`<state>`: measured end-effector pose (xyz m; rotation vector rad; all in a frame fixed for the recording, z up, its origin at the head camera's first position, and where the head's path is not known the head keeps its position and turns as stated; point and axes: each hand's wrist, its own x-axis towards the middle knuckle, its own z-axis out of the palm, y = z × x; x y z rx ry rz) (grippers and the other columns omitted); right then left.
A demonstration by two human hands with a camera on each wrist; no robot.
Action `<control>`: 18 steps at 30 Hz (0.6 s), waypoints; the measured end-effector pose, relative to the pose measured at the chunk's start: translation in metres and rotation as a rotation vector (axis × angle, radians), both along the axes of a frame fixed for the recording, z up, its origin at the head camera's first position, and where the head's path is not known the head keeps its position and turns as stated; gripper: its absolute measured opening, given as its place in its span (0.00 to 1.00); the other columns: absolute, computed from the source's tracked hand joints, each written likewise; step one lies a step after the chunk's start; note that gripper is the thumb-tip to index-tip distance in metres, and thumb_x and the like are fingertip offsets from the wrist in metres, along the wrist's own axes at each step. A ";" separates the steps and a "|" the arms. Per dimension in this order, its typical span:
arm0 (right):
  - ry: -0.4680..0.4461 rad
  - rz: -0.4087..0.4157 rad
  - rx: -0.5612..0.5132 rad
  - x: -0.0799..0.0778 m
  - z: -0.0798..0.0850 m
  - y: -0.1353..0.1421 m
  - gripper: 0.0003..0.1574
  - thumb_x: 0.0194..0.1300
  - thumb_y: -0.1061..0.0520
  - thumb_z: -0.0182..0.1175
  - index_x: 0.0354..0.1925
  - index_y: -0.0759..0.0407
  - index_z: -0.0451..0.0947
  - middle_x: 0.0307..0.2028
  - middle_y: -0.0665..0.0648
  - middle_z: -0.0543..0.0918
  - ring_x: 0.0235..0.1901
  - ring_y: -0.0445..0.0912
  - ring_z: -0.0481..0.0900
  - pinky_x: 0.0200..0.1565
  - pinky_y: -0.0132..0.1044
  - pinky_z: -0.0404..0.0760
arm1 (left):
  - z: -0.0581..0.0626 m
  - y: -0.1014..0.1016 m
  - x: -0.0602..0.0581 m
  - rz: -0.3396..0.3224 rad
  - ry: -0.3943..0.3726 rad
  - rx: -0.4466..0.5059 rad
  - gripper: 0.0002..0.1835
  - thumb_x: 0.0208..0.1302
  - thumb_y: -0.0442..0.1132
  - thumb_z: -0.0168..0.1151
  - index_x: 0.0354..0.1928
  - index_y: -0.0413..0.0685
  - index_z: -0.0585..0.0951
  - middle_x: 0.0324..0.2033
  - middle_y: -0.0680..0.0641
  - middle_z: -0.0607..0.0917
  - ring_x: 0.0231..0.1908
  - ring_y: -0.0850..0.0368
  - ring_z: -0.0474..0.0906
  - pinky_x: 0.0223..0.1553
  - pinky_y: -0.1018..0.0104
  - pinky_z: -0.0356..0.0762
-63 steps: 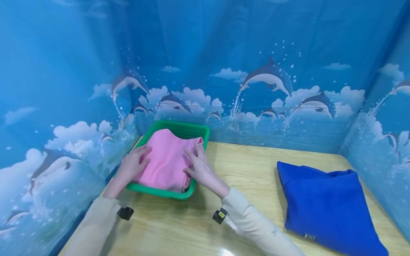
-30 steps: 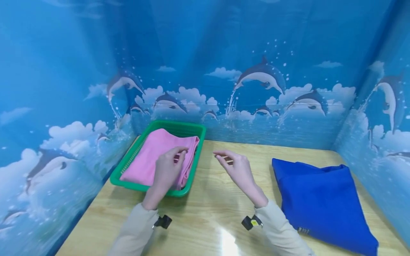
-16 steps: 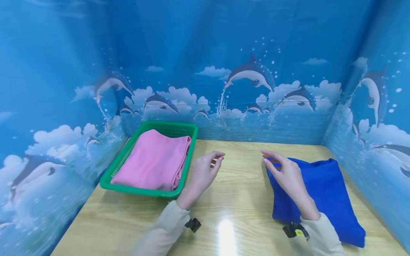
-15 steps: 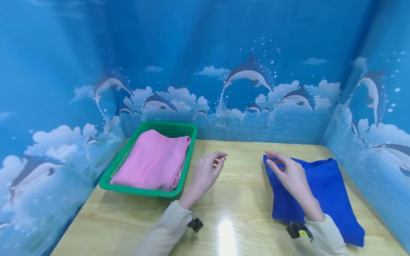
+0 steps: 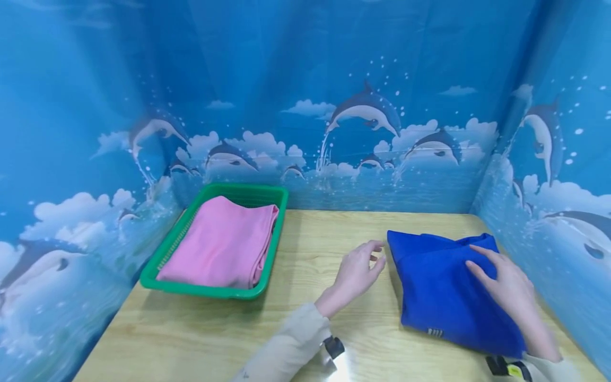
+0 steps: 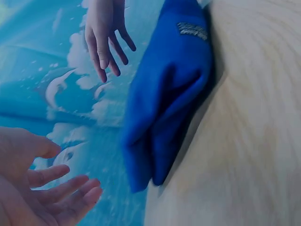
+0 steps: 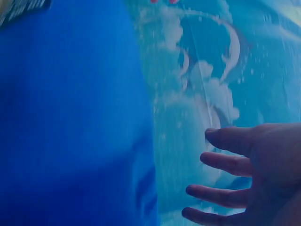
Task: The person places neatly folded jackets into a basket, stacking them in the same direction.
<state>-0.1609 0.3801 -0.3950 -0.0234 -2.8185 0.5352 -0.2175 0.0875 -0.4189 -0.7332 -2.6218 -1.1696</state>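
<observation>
A folded blue cloth item (image 5: 444,286), perhaps a garment, lies at the right of the table with a small pale printed mark near its front edge. My right hand (image 5: 508,281) is over its right side, fingers spread and holding nothing; the right wrist view shows a gap between fingers and cloth. Just left of the cloth hovers my left hand (image 5: 355,273), its fingers loosely bent and holding nothing. In the left wrist view the cloth (image 6: 164,94) shows its folded layers, with both hands on its far side.
A green plastic basket (image 5: 153,281) at the left holds a folded pink cloth (image 5: 221,241). The wooden table (image 5: 329,228) is bordered by blue dolphin-print curtains (image 5: 267,79) at the back and both sides.
Both hands have left the pink cloth in the basket and moved right to the blue cloth. The head view has turned slightly right.
</observation>
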 end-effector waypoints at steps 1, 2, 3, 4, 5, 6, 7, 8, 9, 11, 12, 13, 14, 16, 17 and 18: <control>-0.027 -0.012 0.012 0.001 -0.003 0.006 0.36 0.66 0.40 0.50 0.65 0.57 0.62 0.57 0.78 0.65 0.51 0.74 0.62 0.39 0.67 0.64 | -0.003 0.005 0.001 -0.003 0.003 -0.020 0.18 0.66 0.47 0.53 0.57 0.55 0.73 0.47 0.54 0.81 0.40 0.64 0.81 0.39 0.73 0.76; -0.058 -0.020 0.024 0.003 -0.005 0.012 0.37 0.66 0.39 0.49 0.65 0.59 0.61 0.56 0.79 0.64 0.51 0.74 0.62 0.39 0.68 0.63 | -0.005 0.010 0.001 -0.003 0.005 -0.043 0.19 0.66 0.48 0.53 0.57 0.55 0.72 0.48 0.54 0.81 0.40 0.64 0.80 0.40 0.72 0.76; -0.091 -0.019 0.033 0.004 -0.007 0.018 0.38 0.66 0.38 0.48 0.65 0.60 0.60 0.56 0.80 0.63 0.51 0.75 0.61 0.40 0.68 0.63 | -0.008 0.015 0.001 -0.003 0.004 -0.068 0.20 0.66 0.48 0.52 0.59 0.54 0.71 0.49 0.54 0.80 0.41 0.64 0.80 0.41 0.70 0.76; -0.126 -0.018 0.046 0.005 -0.009 0.024 0.40 0.67 0.38 0.47 0.65 0.62 0.59 0.56 0.81 0.63 0.51 0.75 0.60 0.39 0.68 0.63 | -0.010 0.020 0.001 -0.001 0.001 -0.093 0.21 0.66 0.50 0.52 0.60 0.54 0.70 0.50 0.53 0.79 0.42 0.63 0.79 0.41 0.69 0.76; -0.161 -0.016 0.054 0.006 -0.011 0.030 0.41 0.67 0.37 0.46 0.66 0.63 0.58 0.56 0.81 0.62 0.50 0.76 0.60 0.40 0.69 0.63 | -0.013 0.025 0.001 0.002 -0.002 -0.119 0.23 0.66 0.51 0.52 0.61 0.54 0.69 0.50 0.53 0.79 0.43 0.63 0.78 0.41 0.68 0.76; -0.195 -0.012 0.061 0.008 -0.013 0.035 0.43 0.66 0.36 0.46 0.66 0.65 0.57 0.56 0.82 0.61 0.50 0.76 0.59 0.39 0.69 0.63 | -0.015 0.029 0.001 0.005 -0.009 -0.143 0.24 0.66 0.52 0.51 0.62 0.54 0.68 0.51 0.53 0.78 0.44 0.62 0.78 0.42 0.67 0.76; -0.226 -0.007 0.065 0.009 -0.015 0.041 0.44 0.66 0.35 0.45 0.66 0.66 0.56 0.56 0.83 0.60 0.50 0.77 0.59 0.40 0.69 0.63 | -0.018 0.034 0.001 0.007 -0.018 -0.166 0.26 0.66 0.53 0.51 0.63 0.54 0.67 0.51 0.53 0.78 0.44 0.62 0.77 0.43 0.66 0.76; -0.254 -0.003 0.071 0.010 -0.017 0.046 0.45 0.66 0.35 0.45 0.66 0.67 0.55 0.56 0.83 0.60 0.51 0.77 0.58 0.40 0.69 0.63 | -0.019 0.037 0.002 0.004 -0.034 -0.182 0.27 0.66 0.54 0.50 0.64 0.55 0.65 0.52 0.52 0.78 0.46 0.61 0.76 0.45 0.65 0.76; -0.284 -0.001 0.078 0.011 -0.020 0.051 0.46 0.66 0.34 0.44 0.66 0.68 0.54 0.56 0.84 0.59 0.51 0.78 0.57 0.40 0.70 0.63 | -0.021 0.041 0.002 -0.003 -0.053 -0.191 0.28 0.66 0.55 0.50 0.65 0.56 0.64 0.53 0.53 0.77 0.48 0.60 0.76 0.46 0.64 0.76; -0.335 0.003 0.078 0.013 -0.024 0.059 0.47 0.67 0.34 0.43 0.66 0.69 0.52 0.56 0.85 0.57 0.51 0.79 0.57 0.40 0.70 0.63 | -0.025 0.046 0.003 -0.026 -0.102 -0.189 0.29 0.65 0.57 0.49 0.66 0.58 0.63 0.56 0.53 0.75 0.53 0.59 0.73 0.50 0.61 0.74; -0.362 0.004 0.076 0.013 -0.027 0.061 0.48 0.67 0.33 0.42 0.66 0.69 0.51 0.56 0.85 0.57 0.51 0.79 0.57 0.39 0.70 0.64 | -0.027 0.048 0.003 -0.043 -0.128 -0.183 0.30 0.65 0.58 0.48 0.67 0.59 0.62 0.57 0.54 0.74 0.54 0.58 0.72 0.52 0.61 0.73; -0.389 0.008 0.066 0.013 -0.030 0.064 0.48 0.67 0.33 0.41 0.67 0.69 0.49 0.56 0.86 0.56 0.50 0.79 0.58 0.39 0.69 0.65 | -0.029 0.050 0.003 -0.056 -0.154 -0.176 0.31 0.65 0.59 0.49 0.67 0.59 0.61 0.59 0.54 0.73 0.56 0.58 0.71 0.53 0.61 0.72; -0.415 0.013 0.058 0.014 -0.033 0.066 0.48 0.68 0.33 0.40 0.67 0.69 0.48 0.56 0.86 0.56 0.50 0.80 0.59 0.39 0.68 0.66 | -0.030 0.051 0.003 -0.067 -0.179 -0.165 0.31 0.64 0.59 0.49 0.67 0.59 0.60 0.60 0.55 0.72 0.58 0.58 0.70 0.54 0.61 0.72; -0.449 0.022 0.033 0.014 -0.037 0.068 0.49 0.68 0.33 0.39 0.68 0.69 0.46 0.56 0.87 0.56 0.50 0.80 0.60 0.38 0.66 0.68 | -0.034 0.054 0.001 -0.081 -0.224 -0.142 0.32 0.64 0.59 0.50 0.67 0.60 0.60 0.61 0.55 0.70 0.59 0.58 0.69 0.55 0.62 0.71; -0.457 0.028 0.022 0.013 -0.039 0.068 0.49 0.68 0.33 0.39 0.68 0.69 0.45 0.56 0.87 0.56 0.50 0.79 0.61 0.39 0.65 0.69 | -0.035 0.056 0.001 -0.086 -0.248 -0.121 0.32 0.63 0.59 0.50 0.67 0.59 0.59 0.62 0.55 0.70 0.59 0.58 0.69 0.55 0.63 0.71; -0.466 0.027 0.008 0.013 -0.040 0.069 0.49 0.68 0.33 0.39 0.68 0.69 0.44 0.56 0.87 0.56 0.50 0.79 0.60 0.39 0.65 0.69 | -0.037 0.057 0.000 -0.088 -0.272 -0.098 0.32 0.63 0.58 0.51 0.67 0.59 0.60 0.62 0.55 0.70 0.59 0.59 0.69 0.55 0.64 0.72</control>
